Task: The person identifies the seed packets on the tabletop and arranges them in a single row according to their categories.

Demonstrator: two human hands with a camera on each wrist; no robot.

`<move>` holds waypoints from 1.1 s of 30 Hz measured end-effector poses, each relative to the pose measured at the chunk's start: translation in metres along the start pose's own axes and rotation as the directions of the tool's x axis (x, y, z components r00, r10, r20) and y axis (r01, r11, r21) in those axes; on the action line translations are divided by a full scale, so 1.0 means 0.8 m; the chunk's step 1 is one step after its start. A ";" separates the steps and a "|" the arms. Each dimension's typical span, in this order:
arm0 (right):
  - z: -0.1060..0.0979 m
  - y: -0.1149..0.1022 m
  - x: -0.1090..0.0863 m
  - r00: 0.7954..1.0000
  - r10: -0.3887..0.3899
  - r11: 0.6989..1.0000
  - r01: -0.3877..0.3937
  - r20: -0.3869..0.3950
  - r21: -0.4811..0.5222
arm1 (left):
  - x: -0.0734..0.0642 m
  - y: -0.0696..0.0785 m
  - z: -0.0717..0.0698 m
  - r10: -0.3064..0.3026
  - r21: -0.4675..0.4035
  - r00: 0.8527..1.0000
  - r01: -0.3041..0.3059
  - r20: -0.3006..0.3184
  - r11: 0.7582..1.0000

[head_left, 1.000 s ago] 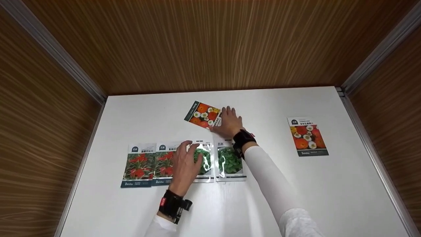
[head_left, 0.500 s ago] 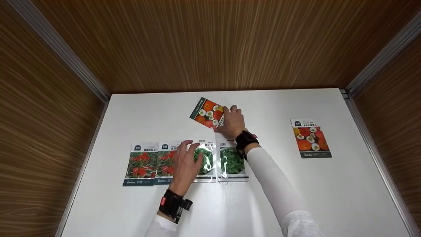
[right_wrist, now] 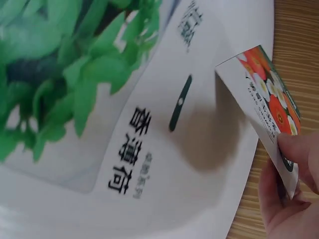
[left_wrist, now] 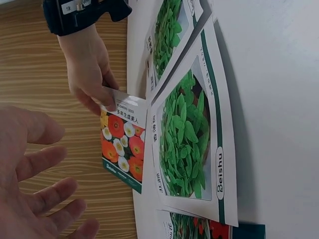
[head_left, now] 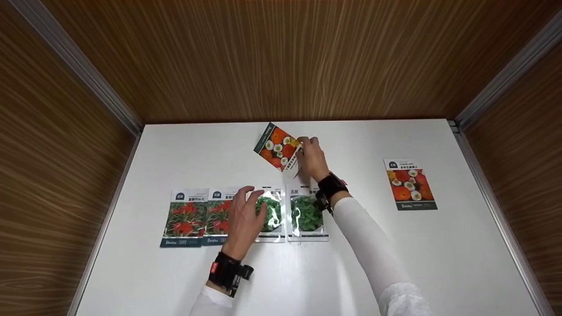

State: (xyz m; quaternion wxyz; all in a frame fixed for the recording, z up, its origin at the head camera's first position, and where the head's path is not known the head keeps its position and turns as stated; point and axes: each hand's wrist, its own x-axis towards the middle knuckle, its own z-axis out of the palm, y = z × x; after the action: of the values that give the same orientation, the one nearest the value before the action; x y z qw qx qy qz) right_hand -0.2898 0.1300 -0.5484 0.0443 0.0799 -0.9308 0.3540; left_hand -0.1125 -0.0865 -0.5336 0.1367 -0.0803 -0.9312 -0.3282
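Pinching rectangular flower packet (head_left: pixel 277 147), maybe paper: right fingers (right_wrist: pixel 270 194) | left fingers (left_wrist: pixel 52 195) loose, near glossy packet (head_left: pixel 273 215)

Held packet (head_left: pixel 279 149), perhaps one corner hidden

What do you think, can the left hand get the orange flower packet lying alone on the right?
Probably not easily. The right arm is in between the left hand and that flower packet, so the left hand would likely have to go over or around that arm.
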 end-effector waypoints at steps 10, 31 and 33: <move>-0.027 0.000 -0.008 0.998 0.045 0.958 -0.029 -0.049 0.284 | 0.009 0.003 0.001 0.034 0.007 0.999 -0.034 -0.008 0.999; -0.112 0.004 -0.101 0.996 -0.052 0.924 0.023 0.068 0.382 | 0.042 0.015 0.016 0.032 -0.190 0.999 -0.037 -0.032 0.981; -0.119 0.006 -0.110 0.994 -0.055 0.921 0.015 0.090 0.389 | 0.047 0.016 0.016 0.015 -0.257 1.000 -0.017 -0.011 0.966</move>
State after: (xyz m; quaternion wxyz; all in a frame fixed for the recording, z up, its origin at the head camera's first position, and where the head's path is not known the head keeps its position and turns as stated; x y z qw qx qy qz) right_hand -0.2016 0.2071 -0.4928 -0.0124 0.1212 -0.8419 0.5256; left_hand -0.1479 -0.0662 -0.5235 0.1318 -0.1035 -0.8796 -0.4452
